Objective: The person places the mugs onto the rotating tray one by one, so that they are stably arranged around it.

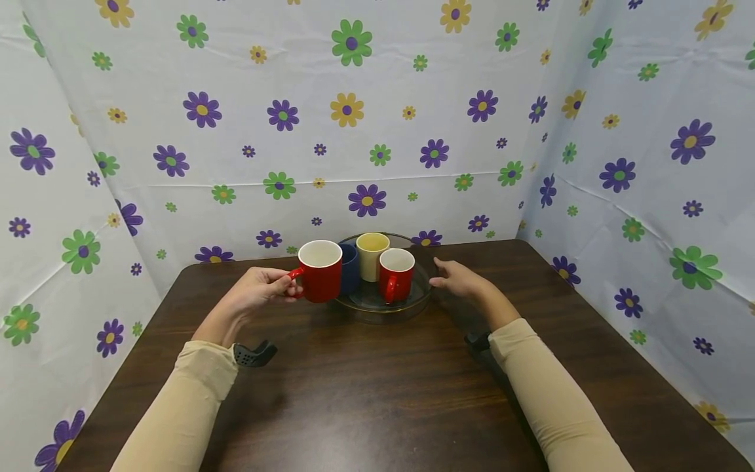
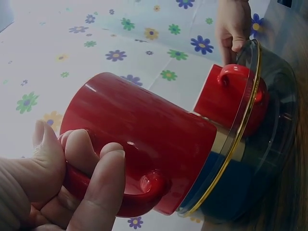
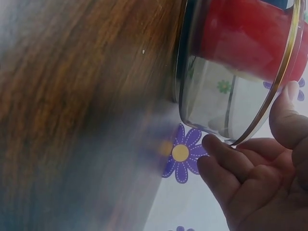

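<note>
My left hand grips a large red mug with a white inside by its handle, fingers curled round it. In the head view the mug is upright, just left of a round clear glass bowl with a gold rim, overlapping its edge. In the bowl stand a smaller red mug, a cream mug with a yellow inside and a blue mug, partly hidden by the large one. My right hand holds the bowl's side, thumb at the gold rim and fingers against the outer wall.
A dark brown wooden table lies beneath everything; the bowl stands near its back edge. Flower-printed white cloth hangs behind the table and along both sides.
</note>
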`<state>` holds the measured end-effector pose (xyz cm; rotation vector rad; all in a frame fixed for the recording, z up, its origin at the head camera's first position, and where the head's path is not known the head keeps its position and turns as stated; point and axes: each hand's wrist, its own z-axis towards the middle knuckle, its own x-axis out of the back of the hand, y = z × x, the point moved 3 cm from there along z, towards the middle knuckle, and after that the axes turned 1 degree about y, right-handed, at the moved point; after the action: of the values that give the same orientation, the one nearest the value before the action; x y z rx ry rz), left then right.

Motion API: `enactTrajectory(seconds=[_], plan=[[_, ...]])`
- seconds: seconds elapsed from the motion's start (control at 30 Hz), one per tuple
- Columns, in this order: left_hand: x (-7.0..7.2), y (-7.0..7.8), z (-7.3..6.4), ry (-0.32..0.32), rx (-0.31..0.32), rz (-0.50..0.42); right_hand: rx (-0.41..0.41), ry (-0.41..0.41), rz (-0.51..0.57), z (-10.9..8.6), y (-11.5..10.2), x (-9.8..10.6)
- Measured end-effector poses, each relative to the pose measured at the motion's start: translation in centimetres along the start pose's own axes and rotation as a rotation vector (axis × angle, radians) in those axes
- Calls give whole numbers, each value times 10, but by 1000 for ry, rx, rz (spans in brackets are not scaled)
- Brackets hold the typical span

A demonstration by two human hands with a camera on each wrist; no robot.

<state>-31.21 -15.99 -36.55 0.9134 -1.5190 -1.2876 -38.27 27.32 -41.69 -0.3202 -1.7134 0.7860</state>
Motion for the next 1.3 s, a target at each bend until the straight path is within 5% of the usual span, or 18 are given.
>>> enactTrajectory(seconds=[1.3], plan=[[-36, -3, 36, -114, -39, -86, 20, 2, -101, 9, 2, 5]])
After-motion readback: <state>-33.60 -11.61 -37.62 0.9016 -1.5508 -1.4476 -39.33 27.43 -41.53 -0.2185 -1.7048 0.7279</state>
